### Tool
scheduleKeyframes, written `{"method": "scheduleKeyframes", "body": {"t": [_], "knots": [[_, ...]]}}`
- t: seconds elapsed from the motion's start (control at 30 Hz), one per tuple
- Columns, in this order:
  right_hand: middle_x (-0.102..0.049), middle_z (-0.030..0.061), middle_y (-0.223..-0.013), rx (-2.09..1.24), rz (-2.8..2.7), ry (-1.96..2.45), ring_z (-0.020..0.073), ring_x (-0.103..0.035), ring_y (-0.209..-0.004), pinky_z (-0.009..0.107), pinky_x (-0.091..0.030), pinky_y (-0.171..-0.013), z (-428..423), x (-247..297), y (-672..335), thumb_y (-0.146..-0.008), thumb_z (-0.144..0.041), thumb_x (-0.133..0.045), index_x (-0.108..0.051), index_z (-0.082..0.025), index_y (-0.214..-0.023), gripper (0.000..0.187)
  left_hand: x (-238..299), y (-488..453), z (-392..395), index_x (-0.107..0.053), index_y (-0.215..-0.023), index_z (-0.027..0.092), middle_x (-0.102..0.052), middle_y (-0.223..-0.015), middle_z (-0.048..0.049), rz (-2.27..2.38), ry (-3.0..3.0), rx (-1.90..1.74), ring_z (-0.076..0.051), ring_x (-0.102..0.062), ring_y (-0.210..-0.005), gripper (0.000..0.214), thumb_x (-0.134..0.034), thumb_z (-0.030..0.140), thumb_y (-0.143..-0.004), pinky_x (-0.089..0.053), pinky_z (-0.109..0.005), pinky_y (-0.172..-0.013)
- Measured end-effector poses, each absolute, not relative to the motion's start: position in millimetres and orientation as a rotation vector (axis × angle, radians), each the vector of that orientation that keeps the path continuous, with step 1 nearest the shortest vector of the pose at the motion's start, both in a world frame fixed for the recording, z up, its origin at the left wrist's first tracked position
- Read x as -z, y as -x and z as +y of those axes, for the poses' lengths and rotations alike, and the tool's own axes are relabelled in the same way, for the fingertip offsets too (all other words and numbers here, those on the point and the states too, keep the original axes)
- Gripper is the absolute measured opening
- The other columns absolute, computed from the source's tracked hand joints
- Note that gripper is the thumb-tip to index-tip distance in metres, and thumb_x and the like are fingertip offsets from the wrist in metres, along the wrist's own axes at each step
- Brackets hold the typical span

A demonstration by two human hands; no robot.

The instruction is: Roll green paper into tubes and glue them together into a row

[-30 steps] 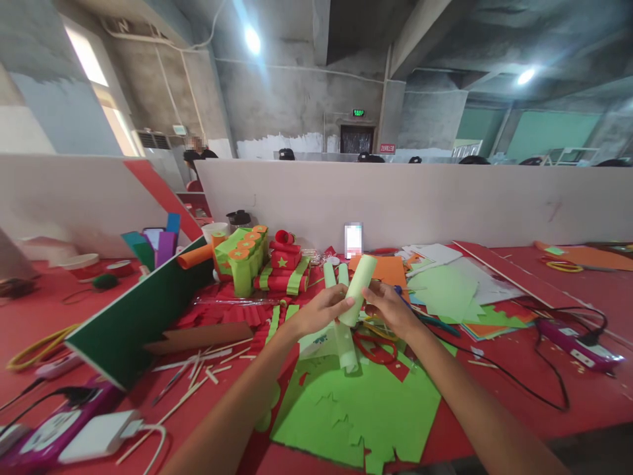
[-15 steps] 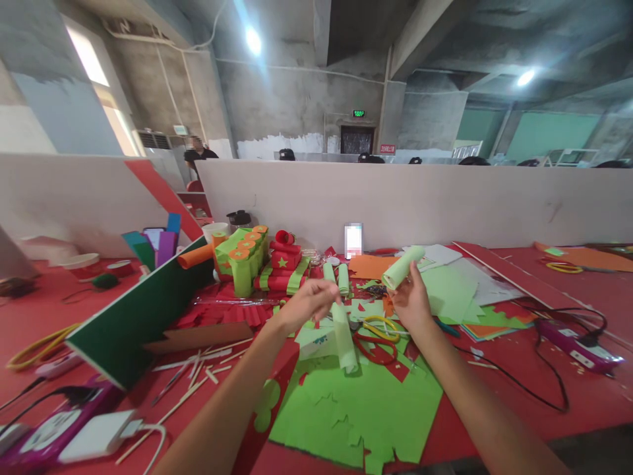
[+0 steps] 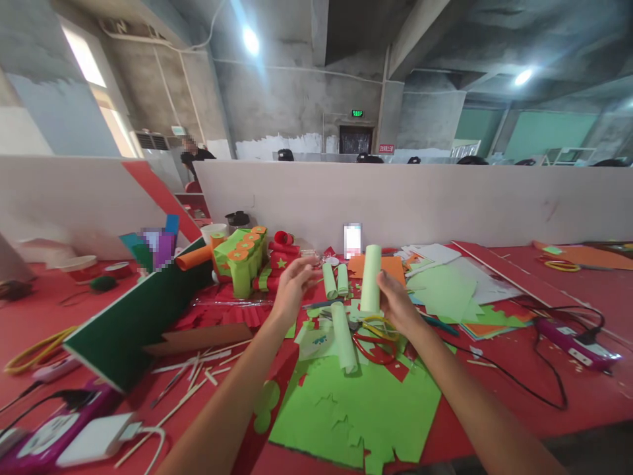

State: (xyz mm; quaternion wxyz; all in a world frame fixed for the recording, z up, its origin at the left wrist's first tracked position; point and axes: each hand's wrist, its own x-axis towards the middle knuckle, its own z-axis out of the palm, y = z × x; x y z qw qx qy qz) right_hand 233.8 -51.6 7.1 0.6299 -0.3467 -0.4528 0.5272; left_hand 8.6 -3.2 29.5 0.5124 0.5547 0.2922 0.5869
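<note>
My right hand (image 3: 398, 305) grips a pale green paper roll (image 3: 370, 278) by its right side and holds it upright above the table. My left hand (image 3: 293, 285) is raised to the left of it, fingers apart with nothing in them, in front of a red paper bundle with a green star (image 3: 281, 262). Between the hands, two short pale green rolls (image 3: 330, 281) stand or lie; which, I cannot tell. A longer pale roll (image 3: 343, 340) lies on a bright green sheet (image 3: 356, 409) with cut edges. Yellow-handled scissors (image 3: 380, 327) and a red-handled pair (image 3: 374, 349) lie beside it.
Green paper tubes with orange tops (image 3: 242, 274) stand at the left behind a dark green board (image 3: 133, 323). Thin sticks (image 3: 198, 376) litter the left front. Cables run to purple power strips (image 3: 576, 343) on both sides. A pale partition (image 3: 420, 201) bounds the back, with a phone (image 3: 353, 240) against it.
The roll in my right hand has swung from tilted to upright and moved left. My left hand has moved left and its fingers have spread from a pinch.
</note>
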Motion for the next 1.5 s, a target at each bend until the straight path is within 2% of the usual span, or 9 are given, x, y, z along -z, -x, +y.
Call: {"method": "scheduleKeyframes", "body": {"t": [0.13, 0.23, 0.33, 0.67, 0.83, 0.97, 1.23, 1.43, 1.5], "knots": [[-0.061, -0.0012, -0.071, -1.245, -1.290, 0.824, 0.0148, -0.057, -0.060, 0.025, -0.043, -0.053, -57, -2, -223, -0.075, -0.060, -0.070, -0.057, -0.024, -0.097, 0.044, -30, -25, -24, -0.065, -0.114, 0.020, -0.064, -0.121, -0.0128, 0.569, -1.487, -0.921, -0.024, -0.063, -0.103, 0.041, -0.057, 0.050, -0.086, -0.049, -0.037, -0.087], [-0.060, -0.0021, -0.071, -1.264, -1.352, 0.836, 0.0135, -0.055, -0.060, 0.023, -0.041, -0.054, -58, 1, -219, -0.074, -0.058, -0.072, -0.054, -0.023, -0.093, 0.043, -28, -33, -34, -0.066, -0.113, 0.020, -0.067, -0.113, -0.0114, 0.488, -1.558, -0.792, -0.025, -0.063, -0.103, 0.040, -0.058, 0.049, -0.087, -0.047, -0.038, -0.091], [-0.057, -0.0032, -0.069, -1.252, -1.385, 0.860, 0.0125, -0.052, -0.059, 0.022, -0.039, -0.053, -58, 3, -218, -0.074, -0.058, -0.071, -0.052, -0.022, -0.086, 0.042, -25, -37, -35, -0.066, -0.112, 0.018, -0.069, -0.104, -0.0107, 0.495, -1.569, -0.801, -0.024, -0.064, -0.098, 0.041, -0.062, 0.048, -0.084, -0.047, -0.037, -0.089], [-0.059, -0.0030, -0.071, -1.249, -1.455, 0.979, 0.0132, -0.054, -0.061, 0.022, -0.042, -0.049, -58, 1, -219, -0.077, -0.049, -0.072, -0.055, -0.024, -0.089, 0.032, -26, -31, -25, -0.062, -0.105, 0.015, -0.066, -0.091, -0.0072, 0.693, -1.343, -0.959, -0.017, -0.063, -0.080, 0.039, -0.067, 0.044, -0.080, -0.047, -0.027, -0.075], [-0.065, -0.0009, -0.079, -1.301, -1.364, 0.918, 0.0167, -0.062, -0.072, 0.027, -0.050, -0.061, -58, 2, -216, -0.073, -0.046, -0.076, -0.057, -0.024, -0.097, 0.038, -23, -33, -25, -0.056, -0.116, 0.018, -0.064, -0.086, -0.0042, 0.677, -1.365, -0.938, -0.015, -0.062, -0.077, 0.048, -0.070, 0.043, -0.077, -0.048, -0.028, -0.074], [-0.067, -0.0002, -0.081, -1.357, -1.290, 0.885, 0.0168, -0.064, -0.070, 0.030, -0.052, -0.066, -57, 3, -215, -0.070, -0.043, -0.079, -0.058, -0.023, -0.097, 0.039, -21, -33, -24, -0.056, -0.115, 0.019, -0.064, -0.083, -0.0025, 0.674, -1.402, -0.942, -0.015, -0.060, -0.076, 0.049, -0.072, 0.043, -0.075, -0.048, -0.029, -0.075], [-0.067, 0.0004, -0.085, -1.448, -1.131, 0.800, 0.0162, -0.066, -0.076, 0.031, -0.053, -0.071, -56, 5, -214, -0.070, -0.041, -0.080, -0.059, -0.022, -0.097, 0.039, -20, -32, -23, -0.060, -0.101, 0.017, -0.066, -0.093, -0.0052, 0.599, -1.392, -0.935, -0.015, -0.062, -0.084, 0.036, -0.074, 0.039, -0.075, -0.048, -0.028, -0.079], [-0.068, 0.0005, -0.088, -1.450, -1.156, 0.797, 0.0166, -0.065, -0.076, 0.029, -0.052, -0.067, -52, 12, -213, -0.072, -0.044, -0.078, -0.058, -0.025, -0.105, 0.043, -18, -32, -21, -0.063, -0.112, 0.017, -0.066, -0.104, -0.0094, 0.683, -1.488, -0.941, -0.019, -0.062, -0.090, 0.044, -0.071, 0.043, -0.077, -0.050, -0.031, -0.078], [-0.067, 0.0006, -0.089, -1.433, -1.184, 0.803, 0.0169, -0.064, -0.076, 0.028, -0.051, -0.064, -52, 12, -212, -0.073, -0.045, -0.077, -0.057, -0.027, -0.108, 0.044, -18, -32, -21, -0.063, -0.116, 0.017, -0.066, -0.100, -0.0088, 0.720, -1.518, -0.948, -0.019, -0.062, -0.089, 0.047, -0.070, 0.043, -0.078, -0.051, -0.031, -0.077]]}}
